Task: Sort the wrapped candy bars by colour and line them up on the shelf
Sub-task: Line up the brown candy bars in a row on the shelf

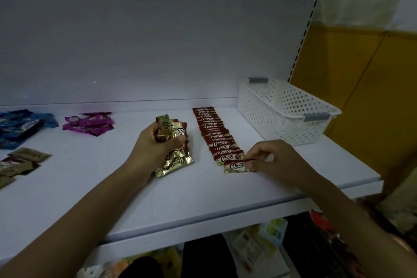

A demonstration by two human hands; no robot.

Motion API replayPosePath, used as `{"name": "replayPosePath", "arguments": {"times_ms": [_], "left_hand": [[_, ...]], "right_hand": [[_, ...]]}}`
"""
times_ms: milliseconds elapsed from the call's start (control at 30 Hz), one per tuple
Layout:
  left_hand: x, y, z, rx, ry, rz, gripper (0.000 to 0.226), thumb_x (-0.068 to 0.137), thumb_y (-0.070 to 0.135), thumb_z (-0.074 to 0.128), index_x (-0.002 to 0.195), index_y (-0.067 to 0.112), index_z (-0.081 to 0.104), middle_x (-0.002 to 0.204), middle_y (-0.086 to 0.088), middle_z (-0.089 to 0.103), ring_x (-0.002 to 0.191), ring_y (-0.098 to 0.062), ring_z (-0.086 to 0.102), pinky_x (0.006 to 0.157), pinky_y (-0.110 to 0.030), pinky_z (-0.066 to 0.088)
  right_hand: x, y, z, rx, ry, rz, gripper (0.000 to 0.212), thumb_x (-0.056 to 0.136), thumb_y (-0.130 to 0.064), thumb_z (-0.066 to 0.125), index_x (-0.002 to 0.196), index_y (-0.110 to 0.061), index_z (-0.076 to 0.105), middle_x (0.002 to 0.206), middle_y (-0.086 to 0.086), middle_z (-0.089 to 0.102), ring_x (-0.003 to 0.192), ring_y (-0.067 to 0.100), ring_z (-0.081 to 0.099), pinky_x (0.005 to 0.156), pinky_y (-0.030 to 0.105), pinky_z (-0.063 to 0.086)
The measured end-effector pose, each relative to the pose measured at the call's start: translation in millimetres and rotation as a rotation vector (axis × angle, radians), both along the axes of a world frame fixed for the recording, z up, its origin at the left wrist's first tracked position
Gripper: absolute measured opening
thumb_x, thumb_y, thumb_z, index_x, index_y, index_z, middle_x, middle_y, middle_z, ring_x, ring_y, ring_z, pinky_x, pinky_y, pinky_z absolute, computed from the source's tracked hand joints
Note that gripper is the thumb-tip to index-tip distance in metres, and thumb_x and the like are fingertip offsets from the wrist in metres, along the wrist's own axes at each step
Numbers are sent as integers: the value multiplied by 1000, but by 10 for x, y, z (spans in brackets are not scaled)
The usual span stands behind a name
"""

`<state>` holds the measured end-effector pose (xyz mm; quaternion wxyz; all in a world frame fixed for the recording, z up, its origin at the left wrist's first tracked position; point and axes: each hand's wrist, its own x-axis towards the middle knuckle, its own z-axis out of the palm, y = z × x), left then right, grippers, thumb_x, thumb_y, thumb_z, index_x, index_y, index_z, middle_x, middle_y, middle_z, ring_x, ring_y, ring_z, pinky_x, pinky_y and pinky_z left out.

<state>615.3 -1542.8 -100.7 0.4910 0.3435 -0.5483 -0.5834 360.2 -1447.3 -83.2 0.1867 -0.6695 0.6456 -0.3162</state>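
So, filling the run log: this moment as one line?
left hand: grips bunch of gold-and-red wrapped candy bars | right hand: pinches one such bar at near end of lined-up row

Basket point(282, 124): sitting at the back right of the shelf point(135, 198)
Row of bars point(214, 137): running front to back, just left of the basket
Front bar point(235, 166): lying at the row's near end, pinched by the right hand point(277, 160)
Bunch of bars point(173, 135): sitting left of the row, gripped by the left hand point(155, 146)
Far left, 3 piles: edge pile point(20, 126) and inner pile point(90, 123) lying behind, front pile point(18, 165) lying before them
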Motion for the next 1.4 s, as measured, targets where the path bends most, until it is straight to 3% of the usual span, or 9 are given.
{"name": "replayPosePath", "arguments": {"times_ms": [133, 267, 333, 633, 800, 967, 1200, 1400], "left_hand": [[-4, 2, 0, -8, -22, 5, 27, 79, 3, 71, 102, 14, 64, 84, -4, 75, 73, -17, 72, 57, -24, 55], [6, -11, -9, 4, -28, 6, 30, 78, 5, 72, 106, 12, 63, 91, -7, 75, 78, -21, 73, 61, -28, 57], [7, -10, -17, 0, -28, 6, 28, 78, 5, 72, 104, 13, 64, 89, -6, 75, 76, -20, 72, 60, -26, 56], [7, -6, -5, 10, 9, 4, 25, 79, 1, 71, 98, 16, 65, 83, -4, 75, 71, -17, 72, 55, -23, 54], [1, -7, -1, 21, 8, 11, 25, 79, 2, 71, 97, 17, 64, 82, -3, 75, 71, -17, 72, 55, -24, 55], [0, 0, 7, 23, 8, 3, 25, 79, 2, 71, 97, 18, 64, 81, -2, 75, 72, -17, 73, 55, -24, 55], [6, 4, 10, 19, 8, 4, 27, 78, 3, 71, 101, 15, 65, 84, -4, 75, 74, -18, 73, 57, -24, 55], [12, 13, 31, 45, 88, 13, 28, 79, 3, 70, 106, 9, 63, 90, -9, 74, 78, -22, 72, 62, -30, 57]], "right_hand": [[22, -66, -39, -107, 118, 14, 9, 78, -18, 76, 84, -24, 74, 79, -19, 62, 78, 0, 58, 72, 6, 39], [72, -111, -64, -158, 145, 12, 14, 78, -21, 76, 92, -17, 76, 89, -1, 68, 88, 17, 60, 83, 36, 47], [83, -129, -66, -169, 162, 9, 15, 78, -22, 76, 93, -17, 76, 91, 1, 69, 88, 17, 59, 84, 41, 47], [73, -181, -78, -191, 147, 15, 21, 81, -26, 73, 100, -18, 74, 93, 0, 68, 89, 15, 58, 84, 38, 48], [101, -174, -98, -234, 208, 80, 23, 74, -28, 79, 95, -18, 76, 92, -2, 71, 73, -3, 53, 70, 16, 40], [110, -168, -83, -228, 214, 88, 22, 73, -25, 80, 94, -17, 77, 91, 1, 70, 79, 6, 54, 76, 30, 47], [99, -193, -94, -188, 247, 30, 27, 75, -33, 77, 99, -21, 74, 96, 1, 67, 87, 11, 53, 79, 27, 42], [480, -285, -37, -131, 20, 63, 27, 77, -39, 74, 99, -24, 69, 88, -7, 64, 80, 6, 61, 75, 34, 56]]}}
